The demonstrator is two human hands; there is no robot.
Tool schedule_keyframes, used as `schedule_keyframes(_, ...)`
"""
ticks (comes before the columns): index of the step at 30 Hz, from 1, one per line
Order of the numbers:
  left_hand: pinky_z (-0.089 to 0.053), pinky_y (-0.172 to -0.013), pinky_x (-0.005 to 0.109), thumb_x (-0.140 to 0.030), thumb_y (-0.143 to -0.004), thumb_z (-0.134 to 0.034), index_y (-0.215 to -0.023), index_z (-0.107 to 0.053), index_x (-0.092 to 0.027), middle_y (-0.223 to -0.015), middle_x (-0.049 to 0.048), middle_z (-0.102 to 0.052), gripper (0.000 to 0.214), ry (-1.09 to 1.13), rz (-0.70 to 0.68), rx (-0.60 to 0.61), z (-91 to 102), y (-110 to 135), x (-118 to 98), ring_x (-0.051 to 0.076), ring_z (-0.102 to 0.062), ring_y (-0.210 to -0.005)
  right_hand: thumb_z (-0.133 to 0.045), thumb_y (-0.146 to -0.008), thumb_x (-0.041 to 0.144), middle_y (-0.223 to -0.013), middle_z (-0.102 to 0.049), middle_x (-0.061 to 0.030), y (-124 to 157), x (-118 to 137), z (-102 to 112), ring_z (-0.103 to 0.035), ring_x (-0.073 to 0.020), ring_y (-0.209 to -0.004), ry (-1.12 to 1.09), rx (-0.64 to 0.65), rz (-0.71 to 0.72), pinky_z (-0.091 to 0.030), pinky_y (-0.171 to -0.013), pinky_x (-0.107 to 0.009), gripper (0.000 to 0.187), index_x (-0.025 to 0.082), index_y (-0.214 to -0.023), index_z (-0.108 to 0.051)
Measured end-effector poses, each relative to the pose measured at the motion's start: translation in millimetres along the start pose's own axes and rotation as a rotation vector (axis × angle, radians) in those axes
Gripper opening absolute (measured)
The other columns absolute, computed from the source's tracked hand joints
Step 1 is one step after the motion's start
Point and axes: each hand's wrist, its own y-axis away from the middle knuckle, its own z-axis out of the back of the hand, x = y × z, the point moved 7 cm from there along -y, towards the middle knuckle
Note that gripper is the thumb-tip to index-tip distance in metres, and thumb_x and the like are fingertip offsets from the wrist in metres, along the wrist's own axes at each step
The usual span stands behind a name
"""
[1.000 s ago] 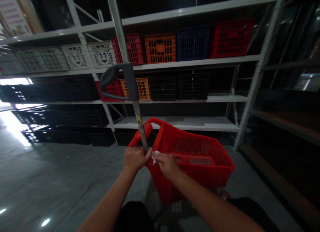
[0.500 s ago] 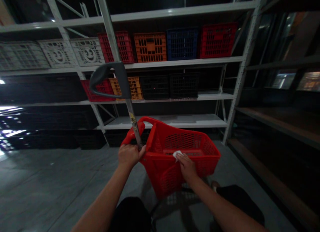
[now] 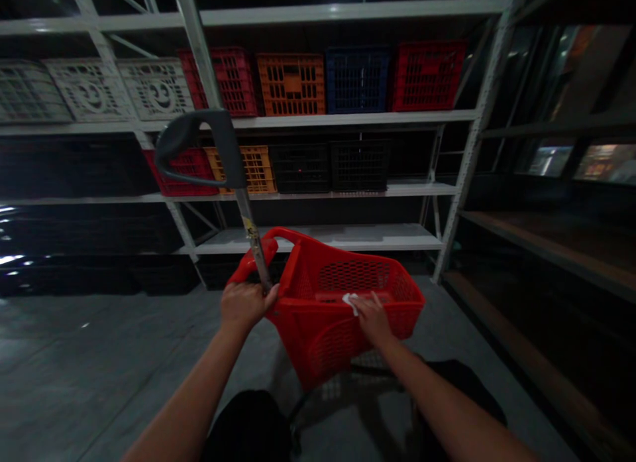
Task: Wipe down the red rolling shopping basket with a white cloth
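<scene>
A red plastic shopping cart [image 3: 318,336] with perforated basket walls stands in front of me. My left hand [image 3: 247,307] is closed on the red cart handle [image 3: 248,263] at its near end, beside the base of a metal pole [image 3: 254,240]. That pole leans up to the left and carries a grey loop-shaped grip [image 3: 232,150]. My right hand [image 3: 371,317] pinches a crumpled white wipe [image 3: 350,301] at the near rim of the basket. Part of the wipe hangs over the inside. The palm side of both hands is hidden.
White metal shelving [image 3: 318,231] runs behind the cart. It bears a blue crate [image 3: 358,81], an orange crate [image 3: 292,84], white smiley-face crates [image 3: 158,89] and several red and black ones. Another rack [image 3: 536,250] stands at right. The floor [image 3: 124,356] is grey.
The view has shifted slightly, so the cart and shelves sit further left in it. My right hand with the wipe has moved a little along the rim towards its far end.
</scene>
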Motion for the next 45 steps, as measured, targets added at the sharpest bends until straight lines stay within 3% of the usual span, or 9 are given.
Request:
schedule_keyframes(3, -0.035, -0.063, 0.033, -0.056, -0.082, -0.028, -0.056, -0.066, -0.015, -0.054, 0.0106, -0.063, 0.062, 0.004, -0.017, 0.002, -2.1, -0.5, -0.8, 0.022, -0.058, -0.056, -0.039, -0.075, 0.003, -0.113, -0.063, -0.0027, 32.6, -82.7, 43.3, -0.053, -0.0183, -0.111, 0.168, -0.084, -0.120, -0.003, -0.105, -0.056, 0.048, 0.029, -0.111, -0.059)
schedule_keyframes(6, -0.034, -0.062, 0.033, -0.056, -0.081, -0.028, -0.057, -0.066, -0.015, -0.056, 0.0109, -0.064, 0.061, -0.001, -0.016, -0.003, -4.3, 0.0, -0.5, 0.023, -0.058, -0.058, -0.039, -0.075, 0.007, -0.108, -0.066, -0.0066, 55.0, -148.5, 76.0, -0.058, -0.0215, -0.104, 0.258, -0.174, -0.317, -0.012, -0.104, -0.057, 0.040, 0.024, -0.103, -0.063)
schedule_keyframes(10, -0.034, -0.062, 0.033, -0.056, -0.081, -0.028, -0.057, -0.066, -0.015, -0.057, 0.0112, -0.064, 0.061, 0.000, -0.016, -0.004, -4.9, 0.7, -0.9, 0.023, -0.058, -0.058, -0.034, -0.075, 0.008, -0.107, -0.065, -0.0090, 60.6, -165.9, 77.6, -0.058, -0.0212, -0.105, 0.241, -0.253, -0.390, -0.028, -0.101, -0.051, 0.041, 0.018, -0.103, -0.063)
schedule_keyframes(14, -0.034, -0.062, 0.033, -0.056, -0.081, -0.028, -0.056, -0.066, -0.015, -0.053, 0.0109, -0.063, 0.061, -0.010, 0.000, -0.007, -2.5, 0.3, -0.7, 0.022, -0.058, -0.055, -0.032, -0.077, 0.007, -0.113, -0.062, -0.0107, 45.7, -108.8, 47.2, -0.050, -0.0202, -0.115, 0.133, -0.336, -0.276, -0.030, -0.103, -0.047, 0.042, 0.015, -0.103, -0.064)
schedule_keyframes(24, -0.035, -0.063, 0.032, -0.056, -0.081, -0.029, -0.056, -0.065, -0.015, -0.056, 0.0104, -0.064, 0.060, -0.026, -0.005, -0.021, -3.3, 0.6, -0.7, 0.020, -0.059, -0.056, -0.036, -0.072, 0.001, -0.126, -0.053, -0.0080, -49.7, 126.8, -47.9, -0.042, -0.0165, -0.122, -0.260, -0.057, 0.094, -0.031, -0.105, -0.039, 0.057, 0.016, -0.125, -0.050)
schedule_keyframes(28, -0.035, -0.064, 0.032, -0.055, -0.081, -0.030, -0.057, -0.066, -0.015, -0.057, 0.0112, -0.065, 0.059, -0.013, -0.005, -0.025, -2.9, 1.1, -0.5, 0.021, -0.059, -0.057, -0.038, -0.073, 0.003, -0.129, -0.050, -0.0065, -62.7, 157.2, -50.1, -0.038, -0.0150, -0.126, -0.270, -0.007, 0.213, -0.028, -0.106, -0.037, 0.057, 0.016, -0.128, -0.047)
schedule_keyframes(31, -0.035, -0.063, 0.033, -0.055, -0.081, -0.029, -0.057, -0.066, -0.015, -0.056, 0.0106, -0.064, 0.060, -0.016, -0.015, -0.002, -3.3, 1.6, -1.3, 0.021, -0.058, -0.057, -0.036, -0.075, 0.002, -0.124, -0.055, -0.0053, -44.1, 121.1, -37.1, -0.043, -0.0148, -0.122, -0.223, -0.043, 0.229, -0.026, -0.107, -0.040, 0.055, 0.018, -0.125, -0.050)
schedule_keyframes(40, -0.033, -0.063, 0.034, -0.056, -0.082, -0.029, -0.055, -0.064, -0.016, -0.056, 0.0096, -0.064, 0.060, -0.029, -0.044, -0.036, -1.9, 1.8, -2.2, 0.022, -0.058, -0.059, -0.032, -0.074, 0.002, -0.119, -0.059, -0.0078, 49.7, -105.3, 50.5, -0.047, -0.0184, -0.119, 0.176, -0.164, -0.013, -0.027, -0.105, -0.048, 0.053, 0.018, -0.118, -0.056)
schedule_keyframes(45, -0.034, -0.064, 0.034, -0.056, -0.081, -0.033, -0.054, -0.061, -0.016, -0.056, 0.0097, -0.062, 0.056, 0.020, -0.040, -0.028, -5.2, 3.6, -0.4, 0.023, -0.058, -0.060, -0.034, -0.077, 0.007, -0.116, -0.060, -0.0090, 62.4, -158.0, 85.7, -0.051, -0.0202, -0.114, 0.250, -0.188, -0.228, -0.032, -0.102, -0.046, 0.046, 0.019, -0.114, -0.059)
